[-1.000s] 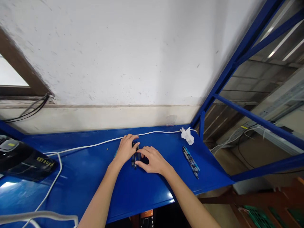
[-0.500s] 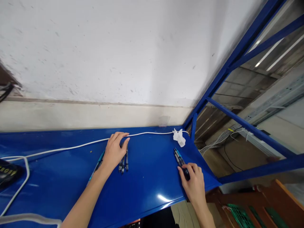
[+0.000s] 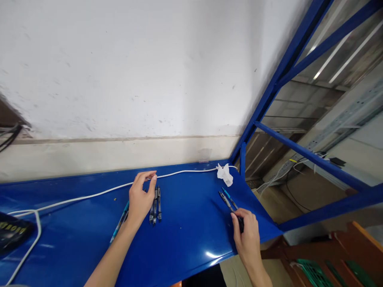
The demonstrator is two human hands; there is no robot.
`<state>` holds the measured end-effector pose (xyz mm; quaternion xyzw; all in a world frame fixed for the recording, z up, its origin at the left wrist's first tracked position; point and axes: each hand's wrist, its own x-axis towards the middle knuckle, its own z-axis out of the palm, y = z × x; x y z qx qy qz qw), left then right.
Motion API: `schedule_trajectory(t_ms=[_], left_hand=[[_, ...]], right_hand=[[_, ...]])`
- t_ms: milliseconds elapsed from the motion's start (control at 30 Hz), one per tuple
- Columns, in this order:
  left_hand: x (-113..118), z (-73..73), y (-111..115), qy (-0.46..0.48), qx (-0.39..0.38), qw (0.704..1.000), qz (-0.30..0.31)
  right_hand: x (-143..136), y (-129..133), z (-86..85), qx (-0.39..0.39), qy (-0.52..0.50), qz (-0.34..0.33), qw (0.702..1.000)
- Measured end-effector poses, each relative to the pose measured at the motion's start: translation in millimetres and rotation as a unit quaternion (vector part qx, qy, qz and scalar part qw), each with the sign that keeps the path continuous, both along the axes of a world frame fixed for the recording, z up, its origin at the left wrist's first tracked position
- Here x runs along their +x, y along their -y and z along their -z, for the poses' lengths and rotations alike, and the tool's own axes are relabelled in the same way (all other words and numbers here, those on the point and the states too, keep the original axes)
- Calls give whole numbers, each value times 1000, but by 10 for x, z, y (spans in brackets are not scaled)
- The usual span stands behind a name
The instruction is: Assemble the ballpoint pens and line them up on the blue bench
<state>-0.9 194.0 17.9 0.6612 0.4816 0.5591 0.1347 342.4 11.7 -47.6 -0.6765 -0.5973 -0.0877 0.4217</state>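
Note:
On the blue tabletop [image 3: 188, 227], three dark pens [image 3: 154, 209] lie side by side, just right of my left hand [image 3: 143, 195]. That hand hovers over their upper ends, thumb and fingers apart, with nothing seen between them. Teal and black pens [image 3: 119, 224] lie partly under my left forearm. My right hand [image 3: 247, 231] has its thumb and fingers closed round a black pen [image 3: 226, 201] near the table's right edge. A teal pen [image 3: 229, 196] lies beside it, its lower end close to my fingers.
A crumpled white tissue [image 3: 225, 174] lies at the back right corner. A white cable [image 3: 98, 194] runs along the back of the table. A black object with yellow lettering [image 3: 14, 233] sits at the left. Blue frame bars [image 3: 299, 147] rise at the right.
My left hand has shifted slightly left, uncovering more of the three pens. In my right hand the black pen has come apart from the teal one. The camera view has shifted a little.

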Motion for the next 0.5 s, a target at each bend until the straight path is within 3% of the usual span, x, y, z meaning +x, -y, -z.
schedule_trajectory(t_ms=[200,367,500], left_hand=[[50,47,21,55,-46,997,16],[73,109,5,153,-99,979,95],[87,127,-32,249,-152,942,164]], right_hand=[[-413,-317,-240,-21,-116,-90,989],[-1089,-1039,-592,-64,-192,-224,953],[-1582,-1580,-612,-85,-201,-309,926]])
